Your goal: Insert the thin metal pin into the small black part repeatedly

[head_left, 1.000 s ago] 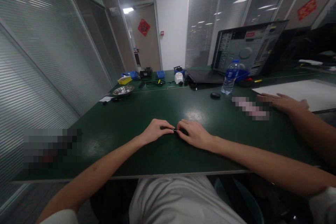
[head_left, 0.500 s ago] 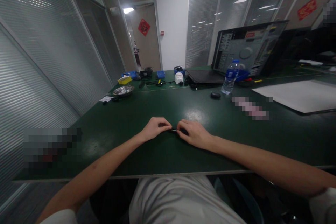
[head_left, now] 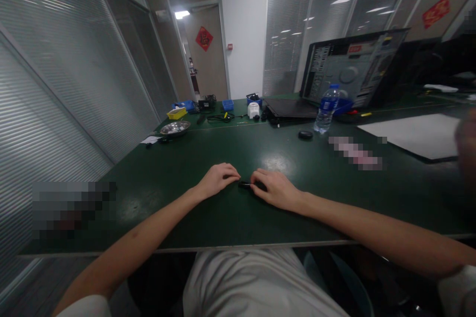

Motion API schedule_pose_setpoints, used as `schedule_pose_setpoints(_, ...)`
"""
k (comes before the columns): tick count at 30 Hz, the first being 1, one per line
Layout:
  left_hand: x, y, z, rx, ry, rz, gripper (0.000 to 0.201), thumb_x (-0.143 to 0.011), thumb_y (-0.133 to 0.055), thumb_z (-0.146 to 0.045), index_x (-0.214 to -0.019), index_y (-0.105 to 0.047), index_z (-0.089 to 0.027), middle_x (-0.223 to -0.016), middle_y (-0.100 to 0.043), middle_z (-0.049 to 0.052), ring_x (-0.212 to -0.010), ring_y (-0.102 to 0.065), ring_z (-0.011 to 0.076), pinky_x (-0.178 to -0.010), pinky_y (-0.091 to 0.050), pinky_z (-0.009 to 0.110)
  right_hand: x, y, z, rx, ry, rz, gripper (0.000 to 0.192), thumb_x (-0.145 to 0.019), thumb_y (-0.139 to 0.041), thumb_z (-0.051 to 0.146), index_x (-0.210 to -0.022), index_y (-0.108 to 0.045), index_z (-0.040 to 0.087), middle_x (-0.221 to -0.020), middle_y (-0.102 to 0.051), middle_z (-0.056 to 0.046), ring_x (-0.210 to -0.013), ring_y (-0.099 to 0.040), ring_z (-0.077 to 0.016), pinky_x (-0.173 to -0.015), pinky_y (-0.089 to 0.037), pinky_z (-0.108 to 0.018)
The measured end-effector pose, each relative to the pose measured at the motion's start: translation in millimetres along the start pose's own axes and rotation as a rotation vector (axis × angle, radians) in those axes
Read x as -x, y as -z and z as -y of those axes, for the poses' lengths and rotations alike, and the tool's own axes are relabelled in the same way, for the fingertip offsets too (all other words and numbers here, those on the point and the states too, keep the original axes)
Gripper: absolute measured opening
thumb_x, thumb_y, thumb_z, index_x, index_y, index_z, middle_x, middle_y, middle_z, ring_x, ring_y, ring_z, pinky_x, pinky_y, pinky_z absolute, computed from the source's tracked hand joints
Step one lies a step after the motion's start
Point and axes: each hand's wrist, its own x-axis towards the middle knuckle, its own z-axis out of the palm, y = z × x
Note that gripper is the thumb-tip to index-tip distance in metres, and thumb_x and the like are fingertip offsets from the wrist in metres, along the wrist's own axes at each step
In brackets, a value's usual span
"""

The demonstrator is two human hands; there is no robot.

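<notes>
My right hand [head_left: 275, 189] rests on the green table [head_left: 208, 228], thumb and fingers closed on a small black stick-shaped object [head_left: 244, 184]. Its left end pokes out past my fingertips, and the rest is hidden under the hand; its exact kind is not clear. Just left of that end, my left hand [head_left: 219, 179] hovers low over the table. Its thumb and forefinger tips come together close to the black object, seemingly apart from it, and nothing shows between them.
Farther back stand a water bottle [head_left: 327, 109], a small black oval object [head_left: 305, 135], a metal bowl [head_left: 175, 129] and a closed laptop [head_left: 290, 109]. An opened computer case [head_left: 349, 69] is behind the bottle. A white board [head_left: 416, 133] lies right. A blurred shape [head_left: 466, 143] fills the right edge.
My left hand has drawn slightly left and up, off the end of the black object, so more of it shows. My right hand stays put. A blurred shape has entered at the right edge.
</notes>
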Motion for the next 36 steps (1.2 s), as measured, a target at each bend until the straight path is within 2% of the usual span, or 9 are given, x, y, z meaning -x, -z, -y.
schedule_pose_setpoints(6,2,4.4,-8,-0.024,0.0,-0.032,0.027,-0.1,-0.051,-0.02,-0.113,-0.075,-0.022,-0.112,-0.072,0.008,-0.105,-0.064,0.0213,-0.098,-0.05,0.038,-1,-2,-1,0.004,-0.011,0.001,0.01,-0.098,-0.057,0.027,-0.104,-0.062,0.021,-0.098,-0.065,-0.002,-0.081,-0.061,-0.0159,-0.072,-0.039,-0.027)
schedule_pose_setpoints(10,2,2.2,-24,-0.004,-0.102,0.063,0.028,-0.098,-0.058,-0.026,-0.123,-0.071,-0.023,-0.12,-0.069,0.009,-0.115,-0.059,0.0236,-0.104,-0.047,0.042,0,-2,-1,0.001,-0.005,-0.007,0.011,-0.097,-0.058,0.027,-0.106,-0.062,0.021,-0.1,-0.066,-0.003,-0.083,-0.062,-0.0165,-0.073,-0.04,-0.028)
schedule_pose_setpoints(12,1,-0.6,-29,0.006,-0.126,0.093,0.028,-0.097,-0.063,-0.032,-0.123,-0.07,-0.023,-0.121,-0.068,0.01,-0.116,-0.058,0.0241,-0.105,-0.046,0.042,0,-2,-1,0.002,0.001,-0.016,0.012,-0.097,-0.058,0.027,-0.107,-0.062,0.021,-0.1,-0.066,-0.003,-0.085,-0.062,-0.0169,-0.074,-0.041,-0.028)
schedule_pose_setpoints(15,0,-3.6,-30,-0.005,-0.125,0.077,0.022,-0.097,-0.063,-0.032,-0.115,-0.072,-0.023,-0.119,-0.068,0.009,-0.116,-0.058,0.0237,-0.104,-0.046,0.041,0,-3,-2,0.007,0.01,-0.021,0.012,-0.098,-0.058,0.028,-0.106,-0.061,0.022,-0.099,-0.066,-0.002,-0.084,-0.062,-0.0166,-0.073,-0.041,-0.028)
schedule_pose_setpoints(19,0,-0.5,-22,-0.018,-0.1,0.057,0.018,-0.096,-0.065,-0.031,-0.109,-0.073,-0.022,-0.12,-0.068,0.008,-0.118,-0.058,0.0233,-0.105,-0.046,0.04,-1,-4,-3,0.014,0.008,-0.018,0.011,-0.098,-0.057,0.029,-0.106,-0.062,0.022,-0.098,-0.065,-0.002,-0.082,-0.061,-0.0164,-0.071,-0.039,-0.028)
schedule_pose_setpoints(24,1,7.4,-14,-0.048,-0.018,0.124,0.022,-0.097,-0.064,-0.031,-0.116,-0.071,-0.023,-0.114,-0.071,0.005,-0.108,-0.063,0.0207,-0.1,-0.047,0.036,0,-1,-2,0.017,-0.005,-0.009,0.012,-0.099,-0.056,0.03,-0.105,-0.061,0.021,-0.098,-0.065,-0.003,-0.084,-0.061,-0.0172,-0.072,-0.039,-0.028)
schedule_pose_setpoints(29,2,14.8,-6,-0.1,0.01,0.133,0.024,-0.1,-0.06,-0.032,-0.119,-0.07,-0.024,-0.115,-0.071,0.005,-0.108,-0.065,0.0204,-0.097,-0.049,0.034,0,2,0,0.006,-0.008,0.004,0.011,-0.099,-0.056,0.028,-0.105,-0.062,0.021,-0.098,-0.065,-0.003,-0.083,-0.061,-0.0166,-0.072,-0.039,-0.028)
schedule_pose_setpoints(32,3,21.1,8,-0.128,0.036,0.121,0.026,-0.1,-0.058,-0.034,-0.121,-0.069,-0.024,-0.119,-0.07,0.005,-0.11,-0.064,0.0204,-0.098,-0.05,0.035,-1,0,-1,0.003,0.0,0.0,0.011,-0.099,-0.056,0.029,-0.104,-0.061,0.021,-0.098,-0.065,-0.002,-0.082,-0.06,-0.0161,-0.072,-0.039,-0.028)
schedule_pose_setpoints(36,9,33.4,42,-0.229,0.099,0.07,0.028,-0.102,-0.054,-0.033,-0.126,-0.066,-0.024,-0.124,-0.069,0.006,-0.114,-0.063,0.021,-0.1,-0.05,0.036,0,-3,-3,0.012,0.006,-0.016,0.01,-0.099,-0.056,0.03,-0.103,-0.06,0.021,-0.097,-0.064,-0.002,-0.082,-0.06,-0.0162,-0.072,-0.039,-0.028)
